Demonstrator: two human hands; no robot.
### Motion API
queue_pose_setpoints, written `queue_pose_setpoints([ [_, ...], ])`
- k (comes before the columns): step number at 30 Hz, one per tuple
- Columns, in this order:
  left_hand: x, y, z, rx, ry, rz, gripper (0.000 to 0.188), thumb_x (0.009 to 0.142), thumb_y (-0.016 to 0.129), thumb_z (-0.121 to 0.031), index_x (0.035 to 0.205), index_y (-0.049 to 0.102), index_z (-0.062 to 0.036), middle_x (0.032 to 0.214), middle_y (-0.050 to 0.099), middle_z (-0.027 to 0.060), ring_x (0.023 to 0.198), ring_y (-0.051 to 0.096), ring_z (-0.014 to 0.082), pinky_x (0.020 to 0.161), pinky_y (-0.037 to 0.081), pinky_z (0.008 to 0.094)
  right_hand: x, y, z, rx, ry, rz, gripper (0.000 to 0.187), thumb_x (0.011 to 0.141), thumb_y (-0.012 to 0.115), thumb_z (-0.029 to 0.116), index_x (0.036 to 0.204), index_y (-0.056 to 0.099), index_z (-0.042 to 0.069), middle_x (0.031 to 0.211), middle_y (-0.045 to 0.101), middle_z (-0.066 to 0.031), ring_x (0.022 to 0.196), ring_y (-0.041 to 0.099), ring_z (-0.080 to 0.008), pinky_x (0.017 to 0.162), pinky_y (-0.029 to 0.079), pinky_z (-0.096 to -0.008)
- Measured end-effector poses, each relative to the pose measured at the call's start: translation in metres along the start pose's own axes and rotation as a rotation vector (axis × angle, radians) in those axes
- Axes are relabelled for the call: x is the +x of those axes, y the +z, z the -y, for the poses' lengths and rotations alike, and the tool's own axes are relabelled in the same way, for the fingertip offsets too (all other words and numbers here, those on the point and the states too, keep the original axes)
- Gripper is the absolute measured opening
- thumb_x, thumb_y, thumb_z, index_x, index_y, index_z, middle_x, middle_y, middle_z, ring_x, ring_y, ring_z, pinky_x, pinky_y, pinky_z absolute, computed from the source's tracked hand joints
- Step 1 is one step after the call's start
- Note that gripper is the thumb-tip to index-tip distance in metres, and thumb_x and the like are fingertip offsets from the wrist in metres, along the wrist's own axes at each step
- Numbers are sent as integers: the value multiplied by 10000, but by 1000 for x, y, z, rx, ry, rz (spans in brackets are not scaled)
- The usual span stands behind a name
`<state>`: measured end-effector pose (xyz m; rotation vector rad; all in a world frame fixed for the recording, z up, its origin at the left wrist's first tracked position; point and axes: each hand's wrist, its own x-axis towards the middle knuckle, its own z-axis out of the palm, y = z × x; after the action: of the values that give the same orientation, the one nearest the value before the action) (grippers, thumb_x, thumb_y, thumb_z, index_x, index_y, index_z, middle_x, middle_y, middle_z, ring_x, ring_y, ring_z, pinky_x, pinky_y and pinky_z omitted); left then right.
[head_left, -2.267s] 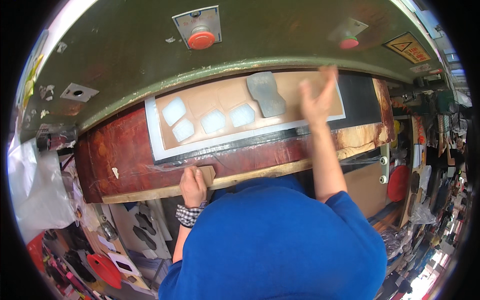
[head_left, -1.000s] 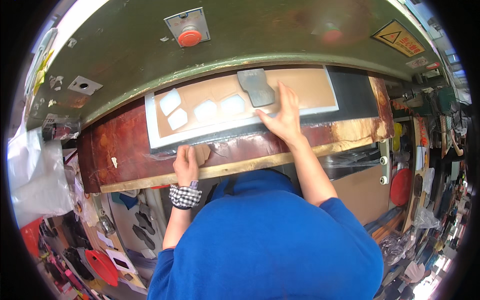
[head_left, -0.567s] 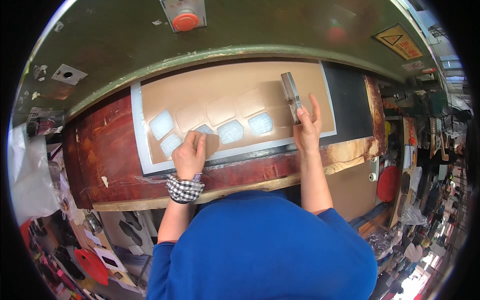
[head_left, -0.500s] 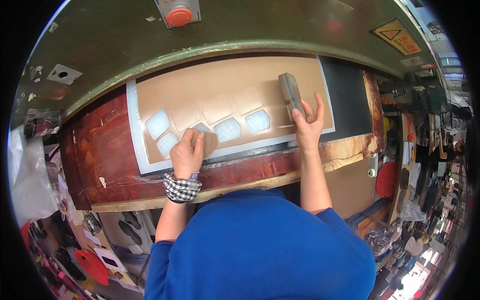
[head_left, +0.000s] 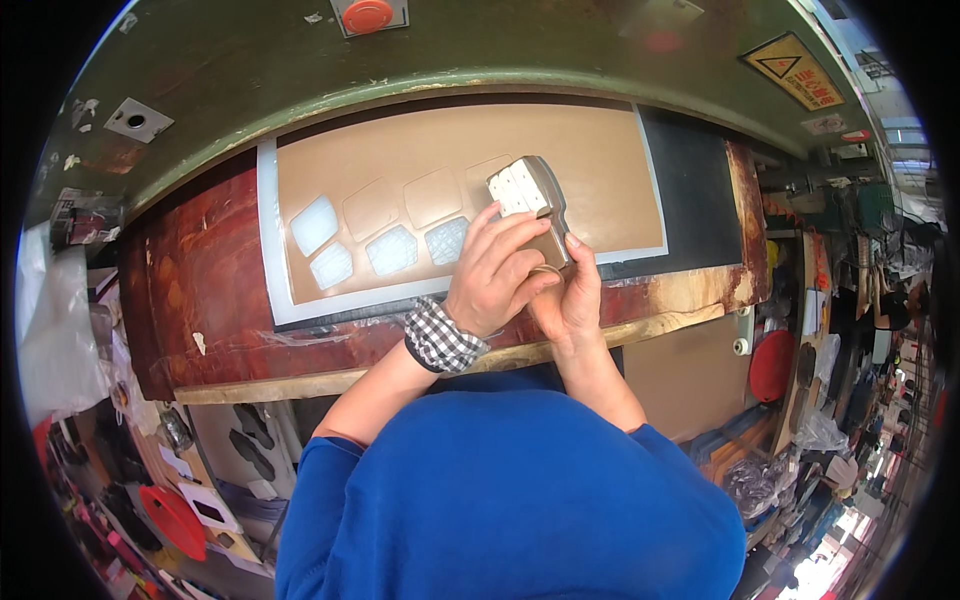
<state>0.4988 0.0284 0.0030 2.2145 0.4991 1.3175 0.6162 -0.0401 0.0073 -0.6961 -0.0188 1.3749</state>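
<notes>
On the tan sheet (head_left: 600,170), right of the row of cut-out holes (head_left: 390,250), both hands meet on a metal cutting die (head_left: 530,195). Left hand (head_left: 495,275) lies over its near end, right hand (head_left: 570,300) grips from below (fingers closed around it). Step, as judged: placing the die. Next move calls for setting it flat just beside the last hole.
</notes>
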Motion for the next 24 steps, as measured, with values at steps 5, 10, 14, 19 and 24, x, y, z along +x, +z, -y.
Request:
queue_pose_setpoints([
  [5,-13,5,-13,19,-179,-44,268,739,805,-110,914,611,-48,1062,619,143,948,625,304,817,535,437,-2,-7,-1,78,23,95,449,944,541,289,1250,515,-39,1164,613,-153,1085,598,-245,981,474,-366],
  [10,-18,-25,3,23,-315,-135,123,840,720,-91,927,649,-40,831,675,106,713,657,242,629,531,330,10,-14,35,-452,-284,-54,586,835,683,46,1365,433,22,1207,605,-151,1058,607,-226,946,489,-350],
  [14,-44,-92,54,364,-682,-338,186,903,660,-162,1028,611,-33,841,684,131,743,669,278,680,526,364,12,-3,115,-1624,-372,192,758,700,764,12,1378,431,71,1313,549,-149,1232,543,-287,1007,467,-363],
  [19,-85,-101,77,452,-698,-168,215,891,681,-199,1020,610,-41,872,673,185,787,665,360,694,522,396,35,25,156,-2583,-622,1136,760,673,688,2,1379,468,175,1335,526,-147,1291,465,-360,1107,381,-453],
  [24,-84,-93,70,489,-627,-223,219,883,691,-179,1011,610,-21,871,669,194,806,664,370,698,521,404,91,36,152,-2687,-1426,569,625,833,619,114,1425,426,165,1352,498,-180,1304,431,-365,1118,330,-503],
])
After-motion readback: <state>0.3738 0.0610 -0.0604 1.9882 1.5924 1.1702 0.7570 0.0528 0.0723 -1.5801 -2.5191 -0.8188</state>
